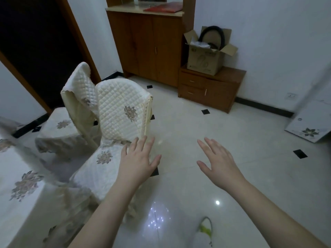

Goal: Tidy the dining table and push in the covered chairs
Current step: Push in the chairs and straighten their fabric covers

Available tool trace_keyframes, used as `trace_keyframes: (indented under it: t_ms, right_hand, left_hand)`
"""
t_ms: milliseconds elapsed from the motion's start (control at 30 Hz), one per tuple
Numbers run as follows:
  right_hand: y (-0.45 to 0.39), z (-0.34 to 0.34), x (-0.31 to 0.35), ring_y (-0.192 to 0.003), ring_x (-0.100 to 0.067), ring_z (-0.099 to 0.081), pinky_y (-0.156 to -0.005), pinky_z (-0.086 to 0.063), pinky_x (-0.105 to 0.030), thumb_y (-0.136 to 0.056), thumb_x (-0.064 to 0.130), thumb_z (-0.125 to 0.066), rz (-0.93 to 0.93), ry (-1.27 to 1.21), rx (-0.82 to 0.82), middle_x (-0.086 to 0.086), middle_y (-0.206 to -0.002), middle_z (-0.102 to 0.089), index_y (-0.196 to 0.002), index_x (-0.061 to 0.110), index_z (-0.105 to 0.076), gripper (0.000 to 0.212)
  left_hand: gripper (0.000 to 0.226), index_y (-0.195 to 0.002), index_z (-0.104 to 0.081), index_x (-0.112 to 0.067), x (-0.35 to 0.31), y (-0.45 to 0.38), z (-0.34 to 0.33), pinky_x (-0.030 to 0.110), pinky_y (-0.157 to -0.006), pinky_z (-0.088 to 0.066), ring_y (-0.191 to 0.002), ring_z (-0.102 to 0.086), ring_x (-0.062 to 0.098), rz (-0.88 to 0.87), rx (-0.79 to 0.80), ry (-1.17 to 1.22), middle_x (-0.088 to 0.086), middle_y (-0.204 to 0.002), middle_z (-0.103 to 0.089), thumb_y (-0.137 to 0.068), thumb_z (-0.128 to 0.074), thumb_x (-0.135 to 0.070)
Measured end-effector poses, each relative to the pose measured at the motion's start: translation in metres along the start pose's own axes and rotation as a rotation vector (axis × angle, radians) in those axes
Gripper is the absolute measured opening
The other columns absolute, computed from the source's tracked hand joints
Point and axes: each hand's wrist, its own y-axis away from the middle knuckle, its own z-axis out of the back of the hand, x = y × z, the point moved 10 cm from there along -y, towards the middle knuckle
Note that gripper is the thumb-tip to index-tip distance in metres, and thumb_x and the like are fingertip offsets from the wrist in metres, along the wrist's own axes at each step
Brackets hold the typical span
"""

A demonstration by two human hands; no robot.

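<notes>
Head view: near chair (114, 122) just ahead-left, out from the table (16, 176), its quilted cover likely soft and slippery, frame probably light, so best gripped at the stiff backrest top. Left hand (138, 163) flat and spread, hovering by the seat's back edge, holding nothing; right hand (216, 161) likewise released, above bare floor (232, 136).

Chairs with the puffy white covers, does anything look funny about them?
Yes. The farther chair's back cover sits crooked, slipping off one side so the frame shows. Both chairs, including the nearer chair, stand turned at angles away from the table, not pushed in.
</notes>
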Motion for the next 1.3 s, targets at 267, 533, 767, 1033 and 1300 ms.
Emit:
trace_keyframes:
  t_ms: [267,533,767,1033,1300]
  right_hand:
    - [-0.106,0.003,-0.066,-0.136,-0.029,-0.036,-0.110,-0.029,-0.046,-0.087,0.041,-0.059,0.036,0.128,-0.032,-0.008,-0.148,-0.040,-0.145,0.022,-0.035,0.065]
    - [-0.196,0.007,-0.125,-0.140,-0.032,-0.026,-0.113,-0.013,-0.045,-0.088,0.053,-0.031,0.034,0.152,0.010,-0.008,-0.150,-0.036,-0.143,0.024,-0.039,0.063]
    - [-0.270,-0.018,-0.130,-0.144,-0.031,-0.017,-0.114,-0.006,-0.045,-0.090,0.055,-0.031,0.095,0.120,0.080,-0.007,-0.155,-0.029,-0.146,0.027,-0.033,0.063]
    - [-0.396,-0.033,-0.099,-0.145,-0.028,-0.013,-0.115,-0.003,-0.043,-0.090,0.054,-0.032,0.235,0.144,0.080,-0.004,-0.157,-0.023,-0.148,0.029,-0.028,0.063]
    - [-0.524,-0.036,-0.074,-0.146,-0.026,-0.010,-0.115,0.000,-0.040,-0.094,0.051,-0.039,0.309,0.160,0.054,-0.001,-0.159,-0.017,-0.150,0.031,-0.020,0.062]
  left_hand:
    - [0.074,-0.148,-0.032,-0.029,-0.030,-0.115,-0.038,0.056,-0.112,-0.020,-0.142,-0.029,0.027,0.035,0.103,-0.078,0.002,-0.152,-0.037,-0.086,-0.017,-0.067]
    - [0.078,-0.151,-0.022,-0.032,-0.055,-0.190,-0.059,0.050,-0.115,-0.014,-0.145,-0.019,0.024,0.109,0.159,-0.061,-0.001,-0.158,-0.025,-0.083,-0.011,-0.070]
    - [0.077,-0.151,-0.012,-0.035,-0.030,-0.255,-0.075,0.048,-0.117,-0.008,-0.148,-0.008,0.021,0.201,0.178,-0.043,-0.003,-0.160,-0.015,-0.083,-0.007,-0.071]
    - [0.074,-0.149,-0.017,-0.036,0.047,-0.342,-0.097,0.050,-0.116,-0.011,-0.147,-0.011,0.024,0.340,0.109,0.030,-0.003,-0.160,-0.018,-0.083,-0.014,-0.070]
    - [0.069,-0.152,-0.014,-0.033,0.109,-0.430,-0.114,0.050,-0.117,-0.008,-0.148,-0.005,0.024,0.435,0.125,0.066,-0.002,-0.161,-0.012,-0.092,-0.021,-0.065]
